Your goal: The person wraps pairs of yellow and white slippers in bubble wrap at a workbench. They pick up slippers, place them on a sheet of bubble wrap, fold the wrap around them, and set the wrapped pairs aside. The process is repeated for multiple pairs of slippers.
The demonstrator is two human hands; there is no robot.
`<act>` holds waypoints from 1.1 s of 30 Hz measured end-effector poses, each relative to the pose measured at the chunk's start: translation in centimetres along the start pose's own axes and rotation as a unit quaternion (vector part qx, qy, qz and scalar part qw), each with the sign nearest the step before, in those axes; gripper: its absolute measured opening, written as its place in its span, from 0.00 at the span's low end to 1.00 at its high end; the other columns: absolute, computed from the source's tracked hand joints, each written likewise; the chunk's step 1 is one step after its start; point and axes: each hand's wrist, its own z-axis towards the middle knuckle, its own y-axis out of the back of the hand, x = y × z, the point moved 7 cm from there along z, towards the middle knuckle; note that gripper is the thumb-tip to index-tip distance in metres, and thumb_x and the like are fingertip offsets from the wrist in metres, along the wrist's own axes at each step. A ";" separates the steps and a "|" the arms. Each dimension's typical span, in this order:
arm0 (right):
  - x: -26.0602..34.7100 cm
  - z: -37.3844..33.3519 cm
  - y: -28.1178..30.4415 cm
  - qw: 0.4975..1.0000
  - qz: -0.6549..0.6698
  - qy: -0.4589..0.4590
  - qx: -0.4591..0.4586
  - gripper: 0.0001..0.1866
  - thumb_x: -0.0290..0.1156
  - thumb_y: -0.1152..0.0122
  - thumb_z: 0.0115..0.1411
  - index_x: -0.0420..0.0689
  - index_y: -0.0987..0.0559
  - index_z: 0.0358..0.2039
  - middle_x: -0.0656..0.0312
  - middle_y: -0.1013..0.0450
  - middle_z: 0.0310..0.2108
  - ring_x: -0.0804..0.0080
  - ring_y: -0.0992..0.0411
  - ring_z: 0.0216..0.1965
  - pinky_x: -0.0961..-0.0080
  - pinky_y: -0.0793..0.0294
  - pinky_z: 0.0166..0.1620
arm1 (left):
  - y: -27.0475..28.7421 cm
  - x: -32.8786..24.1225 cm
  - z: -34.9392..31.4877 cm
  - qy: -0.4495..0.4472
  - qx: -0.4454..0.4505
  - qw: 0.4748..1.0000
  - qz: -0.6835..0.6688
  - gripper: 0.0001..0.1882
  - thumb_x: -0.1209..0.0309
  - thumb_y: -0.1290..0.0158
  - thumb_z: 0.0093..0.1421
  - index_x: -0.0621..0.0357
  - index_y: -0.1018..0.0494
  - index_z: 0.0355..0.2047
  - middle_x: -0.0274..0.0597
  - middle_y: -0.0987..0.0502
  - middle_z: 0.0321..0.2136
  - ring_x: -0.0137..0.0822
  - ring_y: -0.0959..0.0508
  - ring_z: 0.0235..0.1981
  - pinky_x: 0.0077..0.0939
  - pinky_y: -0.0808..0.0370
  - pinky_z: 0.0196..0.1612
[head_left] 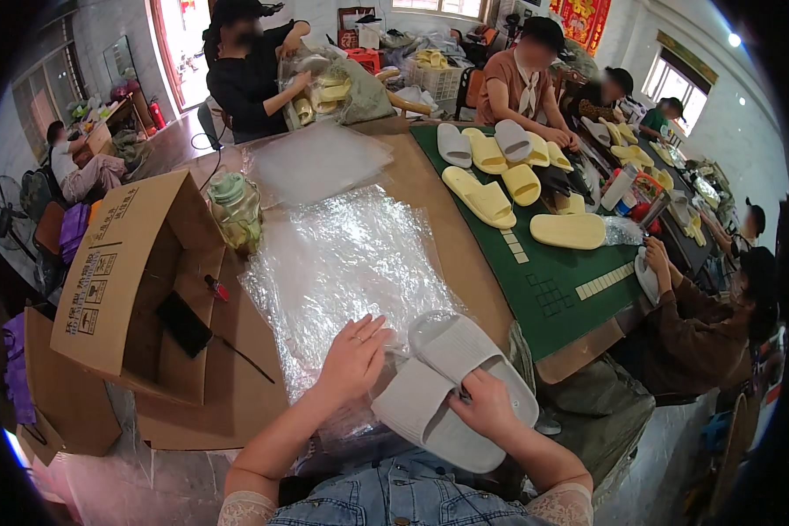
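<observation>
My right hand (485, 403) pinches both gray slippers (415, 396) where they meet, I think so they stay paired | my left hand (353, 358), fingers straight, over clear bags (346, 254), maybe keeping them flat | slippers: before my tummy, at the bags' near right edge

head view | right hand (488, 405) grips two grey slippers (405, 396) where their inner edges meet | left hand (353, 358), fingers extended, thumb hidden, over clear plastic sheets (342, 263) | left side: open cardboard box (96, 289), lidded jar (235, 200) | right side: green mat (539, 302) bearing yellow slippers (567, 231) | beyond: co-workers (517, 88) around the brown surface (454, 250)
</observation>
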 end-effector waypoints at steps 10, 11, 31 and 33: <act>0.0 5.0 -4.0 0.999 0.006 0.007 -0.041 0.15 0.34 0.32 0.53 0.40 0.26 0.35 0.49 0.27 0.33 0.45 0.25 0.36 0.54 0.25 0.37 | -0.9 -5.9 1.1 -0.095 0.033 0.992 -0.072 0.21 0.73 0.52 0.66 0.61 0.27 0.59 0.48 0.32 0.66 0.56 0.39 0.70 0.56 0.47 0.72; -0.6 5.6 -4.7 0.997 0.008 0.020 -0.067 0.15 0.34 0.31 0.52 0.40 0.26 0.35 0.49 0.27 0.33 0.44 0.25 0.36 0.54 0.25 0.37 | -0.9 -6.2 1.0 -0.094 0.035 0.991 -0.086 0.21 0.74 0.52 0.66 0.62 0.27 0.59 0.48 0.32 0.66 0.55 0.40 0.70 0.55 0.47 0.72; 1.4 8.1 -5.7 0.996 0.022 0.047 -0.076 0.32 0.36 0.34 0.60 0.37 0.31 0.61 0.42 0.35 0.58 0.43 0.35 0.58 0.53 0.33 0.60 | 4.0 3.2 1.6 0.016 -0.037 0.999 -0.022 0.28 0.60 0.48 0.68 0.59 0.33 0.65 0.59 0.43 0.70 0.61 0.46 0.72 0.49 0.45 0.72; 2.7 5.3 -3.9 0.992 0.037 0.116 0.019 0.26 0.37 0.34 0.62 0.36 0.26 0.57 0.47 0.30 0.56 0.52 0.30 0.57 0.59 0.30 0.58 | 3.6 6.9 1.2 0.085 -0.075 0.993 0.022 0.30 0.58 0.48 0.68 0.60 0.35 0.66 0.62 0.44 0.70 0.62 0.46 0.72 0.49 0.46 0.72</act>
